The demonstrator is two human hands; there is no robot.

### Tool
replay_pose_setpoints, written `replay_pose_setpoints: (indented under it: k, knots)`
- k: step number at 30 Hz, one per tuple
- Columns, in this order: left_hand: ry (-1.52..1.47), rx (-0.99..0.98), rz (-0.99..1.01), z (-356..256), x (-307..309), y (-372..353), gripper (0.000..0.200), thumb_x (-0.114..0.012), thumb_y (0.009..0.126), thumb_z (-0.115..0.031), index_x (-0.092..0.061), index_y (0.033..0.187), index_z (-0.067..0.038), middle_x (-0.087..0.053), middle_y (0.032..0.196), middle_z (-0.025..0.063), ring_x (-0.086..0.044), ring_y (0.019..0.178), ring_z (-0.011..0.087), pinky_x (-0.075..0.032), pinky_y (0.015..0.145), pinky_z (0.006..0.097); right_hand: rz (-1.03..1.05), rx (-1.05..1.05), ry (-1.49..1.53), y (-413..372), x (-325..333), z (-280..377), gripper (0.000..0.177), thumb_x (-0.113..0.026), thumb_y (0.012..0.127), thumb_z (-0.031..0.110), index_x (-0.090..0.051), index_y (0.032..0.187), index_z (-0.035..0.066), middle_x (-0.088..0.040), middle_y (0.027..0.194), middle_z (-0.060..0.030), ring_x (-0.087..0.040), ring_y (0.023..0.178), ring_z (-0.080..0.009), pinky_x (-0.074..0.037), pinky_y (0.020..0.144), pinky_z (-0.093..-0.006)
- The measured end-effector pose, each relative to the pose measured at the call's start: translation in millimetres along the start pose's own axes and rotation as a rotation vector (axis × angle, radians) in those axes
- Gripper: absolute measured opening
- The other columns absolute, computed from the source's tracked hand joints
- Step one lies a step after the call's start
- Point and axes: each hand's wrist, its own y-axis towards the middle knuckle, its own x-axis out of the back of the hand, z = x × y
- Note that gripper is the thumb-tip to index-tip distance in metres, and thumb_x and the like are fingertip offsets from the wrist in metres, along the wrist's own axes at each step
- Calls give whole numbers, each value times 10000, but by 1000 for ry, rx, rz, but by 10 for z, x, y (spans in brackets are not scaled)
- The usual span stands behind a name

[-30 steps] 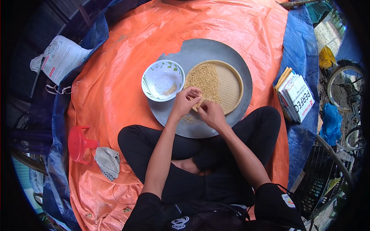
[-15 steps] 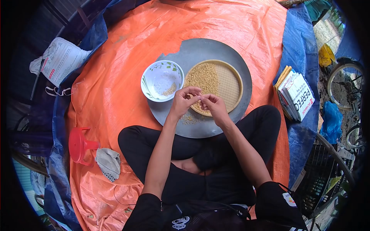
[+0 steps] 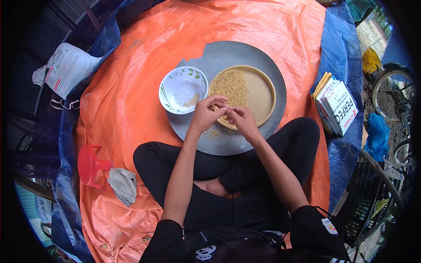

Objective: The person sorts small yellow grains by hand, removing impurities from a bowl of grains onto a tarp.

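My left hand (image 3: pixel 208 115) and my right hand (image 3: pixel 244 121) meet fingertip to fingertip above the near-left edge of a round woven tray (image 3: pixel 263 98). Both are pinched closed; whatever lies between the fingers is too small to name. Golden grain (image 3: pixel 232 85) covers the left part of the tray. A white bowl with green leaf patterns (image 3: pixel 175 90) stands left of it, with a small heap of grains inside. Tray and bowl rest on a grey round board (image 3: pixel 228 52), where loose grains (image 3: pixel 215 133) lie below my left hand.
An orange tarpaulin (image 3: pixel 162 44) spreads beneath, edged by blue sheeting (image 3: pixel 344 57). At the left are a red stool (image 3: pixel 90 165), a grey cloth (image 3: pixel 123 184) and a white sack (image 3: pixel 72 68). Folded printed bags (image 3: pixel 337 105) lie right; a bicycle wheel (image 3: pixel 392 96) stands beyond.
The view has shifted slightly, moving the board, bowl and tray up a little in the picture. My hands stay together, with small changes in finger position.
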Motion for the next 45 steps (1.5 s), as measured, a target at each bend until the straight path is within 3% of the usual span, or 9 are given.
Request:
replay_pose_setpoints:
  k: [6, 9, 15, 18, 21, 33, 36, 45]
  knots:
    - [187, -100, -16, -105, 61, -33, 312, -768, 813, -116, -718, 1118, -73, -784, 903, 11, -707, 842, 77, -439, 679, 249, -22, 41, -62, -2, -21, -13, 217, -626, 944, 161, -754, 932, -13, -664, 706, -24, -600, 656, -69, -484, 601, -257]
    - [218, -139, -40, -141, 51, -50, 300, -769, 791, -122, -727, 1085, -81, -778, 885, 18, -708, 826, 91, -445, 688, 265, -83, 75, -284, -51, -42, 112, 213, -625, 921, 156, -753, 904, -13, -642, 644, -75, -590, 585, -103, -474, 568, -296]
    - [221, -176, -39, -194, 40, -62, 278, -760, 762, -89, -717, 1037, -75, -749, 850, 8, -701, 822, 97, -453, 700, 268, -132, 225, -451, -151, -111, 295, 196, -635, 898, 154, -742, 896, -10, -644, 679, -196, -611, 531, -242, -480, 555, -374]
    - [214, -170, -20, -186, 41, -67, 246, -756, 757, -79, -680, 992, -76, -725, 851, 2, -690, 823, 98, -453, 703, 270, -124, 321, -483, -133, -111, 245, 177, -650, 882, 148, -737, 887, -6, -661, 707, -192, -641, 568, -292, -491, 572, -404]
    - [188, -220, -14, -224, 45, -66, 193, -724, 755, -65, -635, 927, -59, -700, 806, 20, -674, 749, 125, -472, 617, 274, -103, 389, -513, -141, -110, 272, 163, -657, 870, 143, -723, 871, -7, -663, 726, -189, -652, 606, -334, -500, 590, -417]
    - [234, -210, 75, -279, 139, -84, 196, -716, 753, -55, -612, 918, -41, -684, 787, 36, -668, 745, 135, -495, 642, 291, -22, 444, -587, -151, -87, 233, 130, -666, 860, 134, -704, 843, 11, -666, 761, -182, -666, 678, -371, -509, 625, -446]
    - [205, -146, 108, -308, 148, -99, 203, -722, 746, -50, -615, 918, -45, -686, 813, 15, -644, 776, 125, -469, 726, 287, -19, 473, -599, -159, -86, 242, 130, -671, 861, 140, -707, 849, 16, -670, 772, -181, -665, 688, -375, -510, 629, -450]
    - [172, -150, 138, -230, 117, -109, 133, -693, 766, -38, -627, 875, -3, -671, 799, 42, -626, 760, 112, -509, 709, 285, 1, 454, -596, -195, -95, 278, 138, -669, 851, 141, -687, 832, 6, -662, 760, -187, -661, 674, -370, -509, 625, -445]
